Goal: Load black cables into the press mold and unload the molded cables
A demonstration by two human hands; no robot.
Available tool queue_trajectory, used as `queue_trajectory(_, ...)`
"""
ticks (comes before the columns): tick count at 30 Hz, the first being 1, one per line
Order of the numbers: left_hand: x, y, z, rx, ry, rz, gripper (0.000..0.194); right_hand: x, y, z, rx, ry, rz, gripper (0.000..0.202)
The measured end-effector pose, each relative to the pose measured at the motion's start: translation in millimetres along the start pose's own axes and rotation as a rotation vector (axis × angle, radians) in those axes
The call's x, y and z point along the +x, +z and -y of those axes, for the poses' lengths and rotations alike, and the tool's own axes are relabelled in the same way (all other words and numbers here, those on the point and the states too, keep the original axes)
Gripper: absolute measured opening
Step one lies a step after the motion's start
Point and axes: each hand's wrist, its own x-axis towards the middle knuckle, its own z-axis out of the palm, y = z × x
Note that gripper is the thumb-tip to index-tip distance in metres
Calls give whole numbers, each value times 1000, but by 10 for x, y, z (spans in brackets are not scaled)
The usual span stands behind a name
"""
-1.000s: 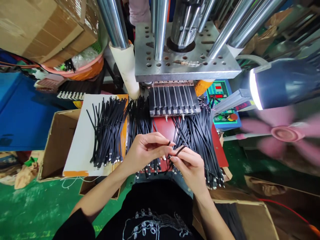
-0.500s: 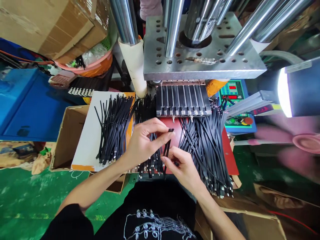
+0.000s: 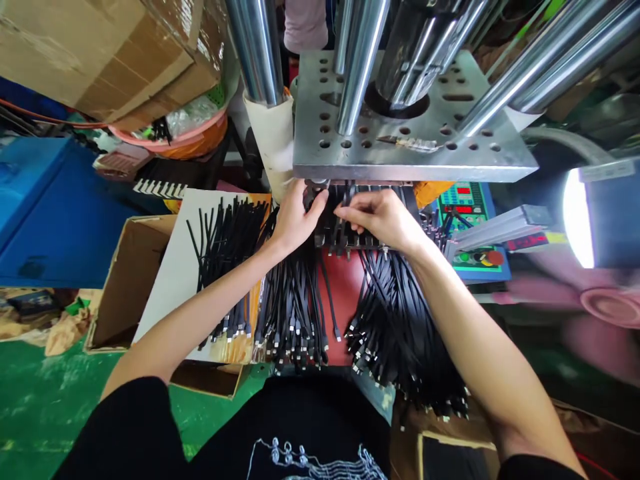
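Note:
My right hand [image 3: 384, 217] pinches a short dark stretch of black cable [image 3: 343, 230] over the slotted metal mold [image 3: 367, 242]. At the mold's left edge, the thumb and forefinger of my left hand [image 3: 295, 219] are bent together; what lies between them is too dark to make out. Below the mold, one single black cable [image 3: 331, 303] hangs over the red surface [image 3: 343, 273]. Bundles of black cables with metal plugs lie on both sides, a left bundle [image 3: 295, 300] and a right bundle [image 3: 405, 320].
A thick steel press plate [image 3: 415, 163] with upright rods hangs just above my hands. More cables [image 3: 230, 247] lie on a white board [image 3: 170, 287] at left. A control panel [image 3: 467, 213], a bright lamp [image 3: 575, 220] and a pink fan [image 3: 600, 297] stand at right.
Both hands have moved up and forward from above the red surface to the mold under the press plate, the right one with the cable. The view has tipped slightly.

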Motion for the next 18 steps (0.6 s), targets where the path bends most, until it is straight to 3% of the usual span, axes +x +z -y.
queue_trajectory(2, -162, -183, -44, 39, 216, 95, 32, 233, 38, -85, 14, -5, 30, 56)
queue_trajectory(4, -303, -364, -56, 96, 451, 267, 39, 368, 81, -155, 8, -4, 51, 53)
queue_trajectory(7, -371, -506, -11, 205, 629, 442, 48, 453, 129, -235, -17, -10, -3, 46)
queue_trajectory(10, -307, -503, 2, 312, 647, 523, 45, 458, 153, -292, -33, -30, -101, 42)
queue_trajectory(14, -253, -479, -140, 421, 558, 593, 35, 421, 142, -329, 33, -1, -97, 28)
queue_trajectory(18, -342, -464, -327, 498, 510, 612, 52, 448, 163, -332, 63, 20, -108, 23)
